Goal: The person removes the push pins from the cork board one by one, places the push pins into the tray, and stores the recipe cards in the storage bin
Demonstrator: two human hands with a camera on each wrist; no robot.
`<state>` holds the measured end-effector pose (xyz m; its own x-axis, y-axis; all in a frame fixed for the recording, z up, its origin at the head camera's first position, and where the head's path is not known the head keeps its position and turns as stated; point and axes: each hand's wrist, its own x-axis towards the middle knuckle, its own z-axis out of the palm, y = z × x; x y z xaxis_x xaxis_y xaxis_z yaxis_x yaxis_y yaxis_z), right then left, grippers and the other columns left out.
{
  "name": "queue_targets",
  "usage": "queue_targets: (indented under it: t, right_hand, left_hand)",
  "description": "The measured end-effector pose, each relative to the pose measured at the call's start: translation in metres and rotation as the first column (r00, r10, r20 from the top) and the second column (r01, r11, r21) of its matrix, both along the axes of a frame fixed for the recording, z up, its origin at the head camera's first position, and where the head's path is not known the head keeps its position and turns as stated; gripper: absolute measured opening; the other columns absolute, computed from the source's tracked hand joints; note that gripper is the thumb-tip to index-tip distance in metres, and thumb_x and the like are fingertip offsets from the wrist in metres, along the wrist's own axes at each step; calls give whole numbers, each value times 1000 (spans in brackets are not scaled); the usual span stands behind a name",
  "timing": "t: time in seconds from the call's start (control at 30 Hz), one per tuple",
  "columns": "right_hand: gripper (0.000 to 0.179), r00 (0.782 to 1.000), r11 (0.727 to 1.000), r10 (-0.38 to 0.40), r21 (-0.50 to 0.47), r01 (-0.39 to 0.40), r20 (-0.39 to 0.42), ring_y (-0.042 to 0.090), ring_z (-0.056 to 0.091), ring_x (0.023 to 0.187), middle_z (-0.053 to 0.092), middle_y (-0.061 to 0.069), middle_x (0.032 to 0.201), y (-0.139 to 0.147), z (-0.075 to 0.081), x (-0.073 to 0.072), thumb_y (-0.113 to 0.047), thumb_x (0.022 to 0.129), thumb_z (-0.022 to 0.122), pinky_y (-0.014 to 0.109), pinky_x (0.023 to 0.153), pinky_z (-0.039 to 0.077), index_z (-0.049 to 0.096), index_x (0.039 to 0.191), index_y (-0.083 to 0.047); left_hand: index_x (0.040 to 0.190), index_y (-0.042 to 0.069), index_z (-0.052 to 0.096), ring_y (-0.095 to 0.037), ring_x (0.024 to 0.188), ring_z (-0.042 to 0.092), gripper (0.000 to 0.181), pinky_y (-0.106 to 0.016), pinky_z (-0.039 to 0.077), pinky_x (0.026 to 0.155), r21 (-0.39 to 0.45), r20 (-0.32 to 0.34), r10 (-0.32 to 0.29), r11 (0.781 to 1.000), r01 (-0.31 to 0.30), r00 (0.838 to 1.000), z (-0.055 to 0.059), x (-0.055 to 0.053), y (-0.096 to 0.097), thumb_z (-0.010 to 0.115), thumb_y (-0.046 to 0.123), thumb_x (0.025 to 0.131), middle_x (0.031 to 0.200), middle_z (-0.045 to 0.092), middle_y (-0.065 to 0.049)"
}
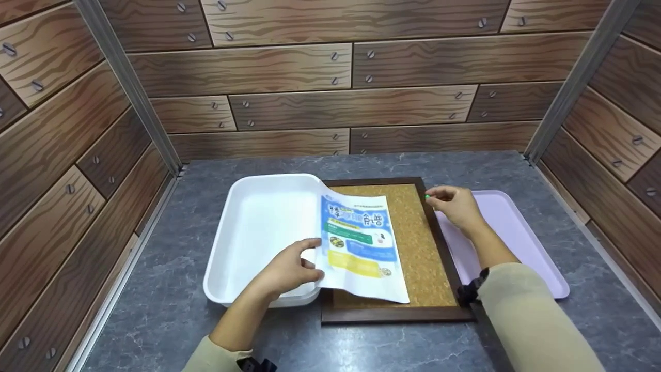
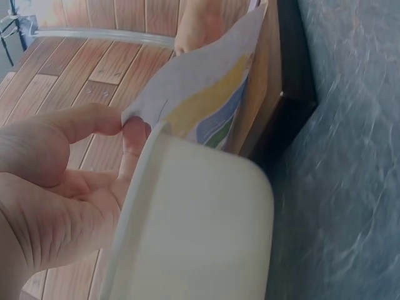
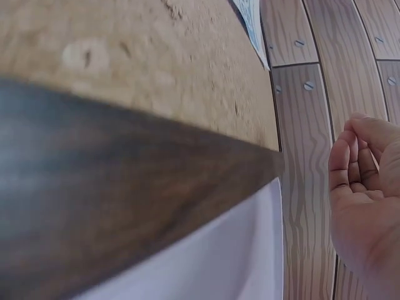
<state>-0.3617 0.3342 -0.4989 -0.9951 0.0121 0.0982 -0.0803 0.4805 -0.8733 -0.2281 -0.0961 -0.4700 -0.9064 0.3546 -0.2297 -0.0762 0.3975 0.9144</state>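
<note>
A printed paper leaflet (image 1: 361, 248) with blue, green and yellow blocks lies over the left part of a dark-framed cork board (image 1: 421, 248). My left hand (image 1: 289, 268) pinches the leaflet's left edge between thumb and finger, above the rim of a white tub. In the left wrist view the pinched edge of the leaflet (image 2: 194, 94) is raised off the board. Over the board's right frame edge, my right hand (image 1: 457, 206) pinches a tiny green push pin (image 1: 427, 197) at its fingertips. In the right wrist view the pin cannot be made out.
The white tub (image 1: 219, 248) stands left of the board, touching or nearly touching it. To the right is a lilac tray (image 1: 508, 232), partly under my right arm. Wood-patterned walls (image 1: 351, 67) enclose the grey marbled table (image 1: 155, 268) at the back and sides.
</note>
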Motion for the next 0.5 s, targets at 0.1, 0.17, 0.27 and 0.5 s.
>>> queue_targets:
  t: [0.1,0.17,0.27,0.5]
  right_hand:
    - [34,1000,1000,-14,9,14,-1,2,67,83,73,-19,88,6,0,1,-21,102,76,23,78,57,75,127,3]
    - [33,1000,999,-24,25,24,9,1,66,82,72,-20,87,10,-1,2,-23,102,77,24,77,56,77,126,0]
    - [33,999,998,-38,53,37,23,1,66,83,72,-22,88,16,-1,4,-26,103,77,27,78,57,78,126,-4]
    - [36,998,995,-57,87,55,17,-1,65,81,72,-21,87,27,-4,8,-28,101,79,18,72,53,78,126,-2]
  left_hand:
    - [163,3,45,-19,100,74,82,-28,55,75,4,-4,5,1000,-5,1000,2,-1,-6,82,5,90,148,62,-17]
    - [162,3,46,-19,101,75,81,-29,57,77,3,-6,15,1000,-15,1000,2,-1,-9,83,5,90,151,61,-16]
    - [162,3,47,-19,102,74,81,-31,59,80,7,0,29,1000,-29,1000,4,-1,-15,84,4,89,150,62,-15]
    - [161,2,48,-19,98,76,80,-32,61,82,-11,3,52,999,-52,999,7,-1,-26,84,2,90,146,65,-16]
